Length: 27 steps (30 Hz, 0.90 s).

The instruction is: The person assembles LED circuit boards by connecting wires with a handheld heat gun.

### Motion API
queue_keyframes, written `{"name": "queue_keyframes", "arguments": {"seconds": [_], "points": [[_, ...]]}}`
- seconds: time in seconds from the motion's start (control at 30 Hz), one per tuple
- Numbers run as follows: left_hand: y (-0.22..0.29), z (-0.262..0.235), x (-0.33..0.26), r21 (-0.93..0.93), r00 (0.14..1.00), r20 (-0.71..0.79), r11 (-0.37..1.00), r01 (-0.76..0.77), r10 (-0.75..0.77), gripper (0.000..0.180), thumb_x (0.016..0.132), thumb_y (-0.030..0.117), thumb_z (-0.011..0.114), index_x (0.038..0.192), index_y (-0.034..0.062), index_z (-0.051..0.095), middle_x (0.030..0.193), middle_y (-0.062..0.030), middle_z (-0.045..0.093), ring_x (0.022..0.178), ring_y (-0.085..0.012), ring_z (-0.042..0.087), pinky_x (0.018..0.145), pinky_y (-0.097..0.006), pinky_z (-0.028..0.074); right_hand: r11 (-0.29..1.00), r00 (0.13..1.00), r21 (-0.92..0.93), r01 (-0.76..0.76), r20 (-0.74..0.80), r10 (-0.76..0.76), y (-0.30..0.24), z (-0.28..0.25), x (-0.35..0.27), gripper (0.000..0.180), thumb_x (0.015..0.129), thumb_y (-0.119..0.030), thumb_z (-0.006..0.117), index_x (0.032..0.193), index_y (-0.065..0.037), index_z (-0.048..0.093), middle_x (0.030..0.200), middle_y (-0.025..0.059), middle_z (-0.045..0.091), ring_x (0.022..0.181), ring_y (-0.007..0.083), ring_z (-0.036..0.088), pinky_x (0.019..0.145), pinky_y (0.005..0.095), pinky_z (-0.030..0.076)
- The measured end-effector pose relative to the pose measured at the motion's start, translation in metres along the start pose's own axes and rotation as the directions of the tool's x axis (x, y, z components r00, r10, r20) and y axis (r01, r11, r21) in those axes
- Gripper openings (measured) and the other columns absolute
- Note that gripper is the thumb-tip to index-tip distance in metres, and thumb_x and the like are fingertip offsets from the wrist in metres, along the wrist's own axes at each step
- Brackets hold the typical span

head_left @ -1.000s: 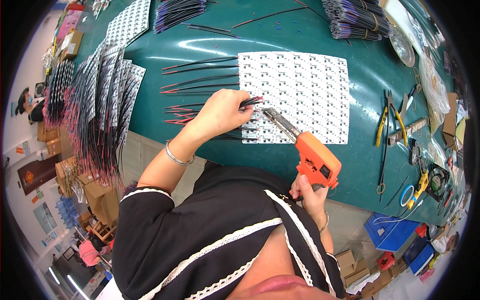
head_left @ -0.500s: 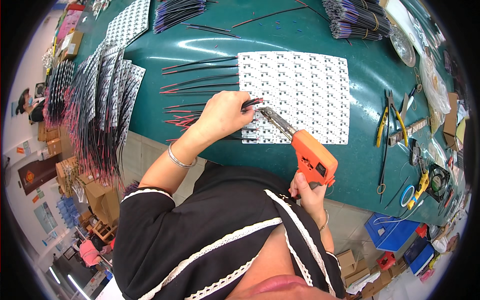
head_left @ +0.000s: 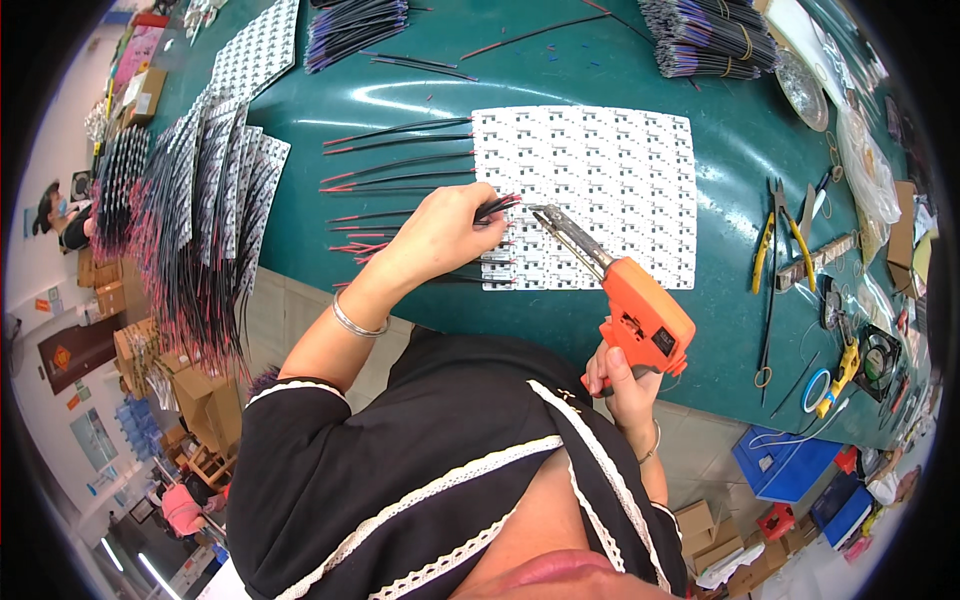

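A white panel of small circuit boards lies flat on the green table. Black wires with red ends stretch leftward from its left edge. My left hand is closed over that edge, pinching a bundle of black wires whose tips point right over the panel. An orange soldering gun is gripped by its handle in my right hand, at the table's near edge. The gun's metal tip hangs over the panel, a little to the right of the wire tips and apart from them.
Wired panels are piled at the left, wires drooping over the table edge. Wire bundles lie at the far side. Yellow-handled pliers, a blue tape ring and a small fan sit on the right. A blue bin stands below.
The soldering gun in my right hand has moved right, and its tip has drawn away from the wire tips. My left hand stays on the wires, almost in place.
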<state>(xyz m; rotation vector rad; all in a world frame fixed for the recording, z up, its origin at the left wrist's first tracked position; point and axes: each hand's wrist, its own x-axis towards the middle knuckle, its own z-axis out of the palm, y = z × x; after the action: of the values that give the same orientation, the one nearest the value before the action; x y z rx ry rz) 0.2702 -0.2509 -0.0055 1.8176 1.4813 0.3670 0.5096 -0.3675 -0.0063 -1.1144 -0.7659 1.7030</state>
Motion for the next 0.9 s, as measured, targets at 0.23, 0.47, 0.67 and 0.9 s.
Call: {"name": "queue_keyframes", "arguments": {"seconds": [0.23, 0.47, 0.67, 0.9], "points": [[-0.013, -0.001, -0.007, -0.188, 0.989, -0.128, 0.978, -0.091, 0.067, 0.016, 0.082, 0.010, 0.055, 0.092, -0.0020, 0.052, 0.074, -0.0085, 0.056, 0.058, -0.0130, 0.047, 0.055, -0.026, 0.039, 1.000, 1.000, 0.029, -0.006, 0.019, 0.005, -0.005, 0.002, 0.004, 0.027, 0.084, -0.010, 0.052, 0.104, 0.007, 0.045, 0.062, 0.0043, 0.048, 0.044, 0.0083, 0.046, 0.042, 0.0216, 0.039], [-0.008, -0.006, -0.003, -0.145, 0.988, -0.147, 0.987, -0.065, 0.044, 0.018, 0.079, 0.011, 0.059, 0.090, -0.0024, 0.054, 0.074, -0.0080, 0.055, 0.058, -0.0134, 0.046, 0.055, -0.026, 0.039, 1.000, 0.998, -0.001, 0.006, 0.056, -0.006, -0.005, 0.002, 0.008, 0.026, 0.085, -0.010, 0.051, 0.104, 0.006, 0.045, 0.064, 0.0038, 0.048, 0.046, 0.0082, 0.045, 0.041, 0.0205, 0.038], [-0.009, -0.006, -0.001, -0.203, 0.990, -0.136, 0.979, -0.004, -0.024, 0.018, 0.078, 0.011, 0.061, 0.089, -0.0029, 0.055, 0.071, -0.0067, 0.055, 0.058, -0.0097, 0.046, 0.054, -0.024, 0.038, 1.000, 0.998, -0.017, 0.025, 0.065, -0.024, -0.003, 0.001, 0.010, 0.024, 0.085, -0.010, 0.051, 0.103, 0.004, 0.045, 0.064, 0.0033, 0.048, 0.046, 0.0079, 0.046, 0.041, 0.0204, 0.038], [-0.003, -0.006, 0.005, -0.163, 0.987, -0.078, 0.978, 0.128, -0.142, 0.016, 0.075, 0.011, 0.061, 0.081, -0.0030, 0.058, 0.065, -0.0058, 0.057, 0.059, -0.0077, 0.049, 0.055, -0.024, 0.041, 0.992, 0.996, -0.104, -0.066, 0.051, 0.071, -0.009, 0.002, 0.012, 0.026, 0.084, -0.013, 0.054, 0.102, 0.003, 0.046, 0.060, 0.0022, 0.049, 0.044, 0.0069, 0.045, 0.039, 0.0200, 0.036]]}}
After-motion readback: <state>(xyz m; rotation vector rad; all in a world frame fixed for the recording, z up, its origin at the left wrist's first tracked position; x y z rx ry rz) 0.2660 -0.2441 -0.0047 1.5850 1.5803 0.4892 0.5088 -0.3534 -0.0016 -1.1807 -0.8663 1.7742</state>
